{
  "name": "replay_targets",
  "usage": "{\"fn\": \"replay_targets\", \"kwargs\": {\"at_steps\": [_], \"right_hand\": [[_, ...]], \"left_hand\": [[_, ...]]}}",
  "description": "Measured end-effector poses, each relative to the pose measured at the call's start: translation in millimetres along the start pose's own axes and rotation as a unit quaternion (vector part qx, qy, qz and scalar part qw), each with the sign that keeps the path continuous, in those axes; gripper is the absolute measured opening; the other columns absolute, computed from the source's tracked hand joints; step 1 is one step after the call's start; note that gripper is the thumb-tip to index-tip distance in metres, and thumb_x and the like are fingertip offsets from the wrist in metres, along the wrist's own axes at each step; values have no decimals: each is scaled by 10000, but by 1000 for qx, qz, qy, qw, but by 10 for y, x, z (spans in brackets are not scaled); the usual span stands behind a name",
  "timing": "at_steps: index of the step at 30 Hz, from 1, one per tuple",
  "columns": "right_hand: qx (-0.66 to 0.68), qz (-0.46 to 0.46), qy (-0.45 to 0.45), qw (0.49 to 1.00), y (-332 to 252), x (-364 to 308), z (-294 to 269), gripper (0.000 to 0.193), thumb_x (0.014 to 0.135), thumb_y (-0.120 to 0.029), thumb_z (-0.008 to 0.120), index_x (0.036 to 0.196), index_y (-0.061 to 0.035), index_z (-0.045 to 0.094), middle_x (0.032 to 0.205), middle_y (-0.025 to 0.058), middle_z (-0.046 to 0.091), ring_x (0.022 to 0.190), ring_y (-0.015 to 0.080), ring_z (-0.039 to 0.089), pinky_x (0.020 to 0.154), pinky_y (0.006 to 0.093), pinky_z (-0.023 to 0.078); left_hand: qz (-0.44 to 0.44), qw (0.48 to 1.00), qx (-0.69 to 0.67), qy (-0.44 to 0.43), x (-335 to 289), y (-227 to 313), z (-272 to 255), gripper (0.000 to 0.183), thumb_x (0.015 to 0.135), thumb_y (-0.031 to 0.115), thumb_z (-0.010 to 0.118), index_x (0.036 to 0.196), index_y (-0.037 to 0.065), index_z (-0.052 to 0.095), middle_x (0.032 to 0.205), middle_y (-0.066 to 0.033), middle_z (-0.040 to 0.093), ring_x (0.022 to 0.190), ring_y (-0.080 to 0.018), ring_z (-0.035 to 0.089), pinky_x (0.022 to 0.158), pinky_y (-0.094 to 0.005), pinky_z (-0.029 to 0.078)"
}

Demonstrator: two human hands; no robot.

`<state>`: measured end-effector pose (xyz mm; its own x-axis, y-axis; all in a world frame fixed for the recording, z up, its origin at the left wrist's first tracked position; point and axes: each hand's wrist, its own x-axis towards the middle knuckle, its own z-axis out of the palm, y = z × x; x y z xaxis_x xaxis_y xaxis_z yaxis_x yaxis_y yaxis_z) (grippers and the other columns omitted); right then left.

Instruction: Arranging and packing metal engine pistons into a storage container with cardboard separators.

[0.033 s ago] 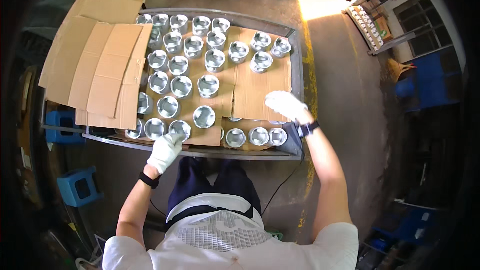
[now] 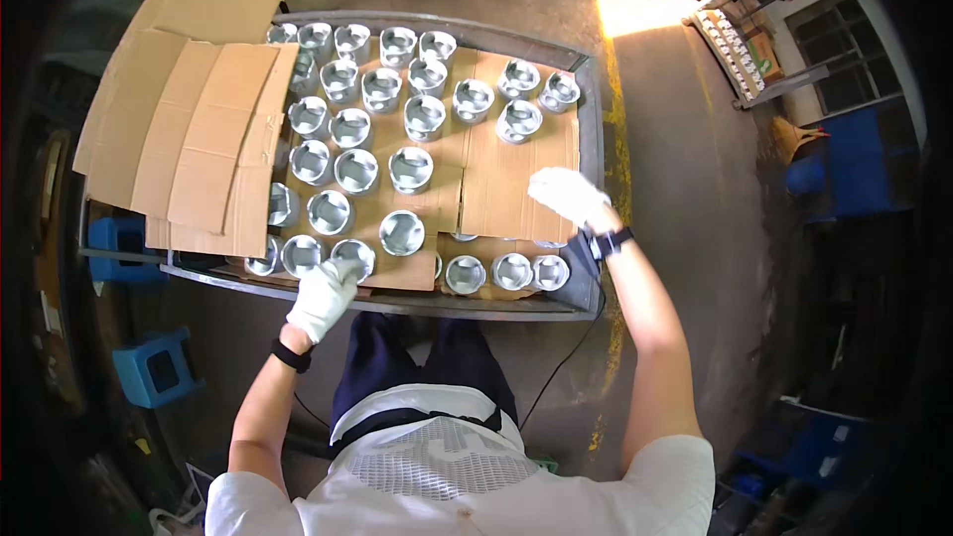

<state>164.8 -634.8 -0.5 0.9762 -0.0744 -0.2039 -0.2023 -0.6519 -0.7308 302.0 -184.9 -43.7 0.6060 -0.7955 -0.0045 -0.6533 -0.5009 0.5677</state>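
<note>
Rows of silvery metal pistons (image 2: pixel 355 170) stand upright on brown cardboard (image 2: pixel 516 184) in a grey metal-edged bin. My left hand (image 2: pixel 324 300), in a white glove, is at the front edge with its fingers closed on the near rim of a piston (image 2: pixel 353 256); the fingertips partly cover it. My right hand (image 2: pixel 570 197), also gloved in white, is over the right part of the cardboard, fingers stretched out toward the left and nothing visible in them. Beyond it stand a few pistons (image 2: pixel 518 121) at the far right.
Folded cardboard flaps (image 2: pixel 204 139) cover the bin's left side. Along the front right, more pistons (image 2: pixel 466 275) sit lower, partly under the cardboard sheet. The metal rim (image 2: pixel 476 309) runs close to my body. A cable (image 2: pixel 567 357) hangs by the right corner; blue stools (image 2: pixel 159 367) stand at left.
My right hand has shifted slightly away from me over the cardboard. The left hand stays at the same piston.
</note>
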Motion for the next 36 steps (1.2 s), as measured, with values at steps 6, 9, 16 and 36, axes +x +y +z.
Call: {"fn": "replay_targets", "kwargs": {"at_steps": [6, 9, 16, 36], "right_hand": [[-177, 222, 70, 956, 778, 1336, -479, 283, 790, -288, 640, 922, -40, 679, 881, 180, 665, 848, 338, 634, 743, 432, 497], [-296, 177, -4, 939, 1300, 1780, -455, 232, 808, -215, 574, 918, -50, 694, 886, 190, 670, 854, 349, 644, 757, 439, 508], [-241, 106, 129, 956, 1757, 1873, -154, 240, 882, -155, 482, 877, -28, 685, 881, 193, 687, 828, 347, 682, 722, 448, 543], [80, 184, 15, 980, 2627, 2049, -1183, 228, 865, -291, 619, 906, -73, 670, 898, 122, 671, 851, 248, 658, 734, 366, 519]], "left_hand": [[-78, 996, 29, -12, 701, 410, -317, 249, 816, 71, 571, 1037, 43, 684, 975, -153, 687, 896, -341, 643, 813, -404, 506], [-109, 994, 1, 7, 957, 525, -409, 251, 832, 47, 560, 1053, 46, 678, 981, -160, 679, 918, -337, 636, 835, -388, 501], [-160, 986, -45, -9, 1843, 750, -477, 221, 844, 59, 574, 1036, 31, 679, 945, -184, 676, 865, -343, 655, 770, -379, 515], [-77, 994, 24, -76, 3754, 711, 390, 287, 836, 147, 565, 1085, 79, 692, 923, -194, 683, 837, -329, 668, 758, -389, 511]]}}
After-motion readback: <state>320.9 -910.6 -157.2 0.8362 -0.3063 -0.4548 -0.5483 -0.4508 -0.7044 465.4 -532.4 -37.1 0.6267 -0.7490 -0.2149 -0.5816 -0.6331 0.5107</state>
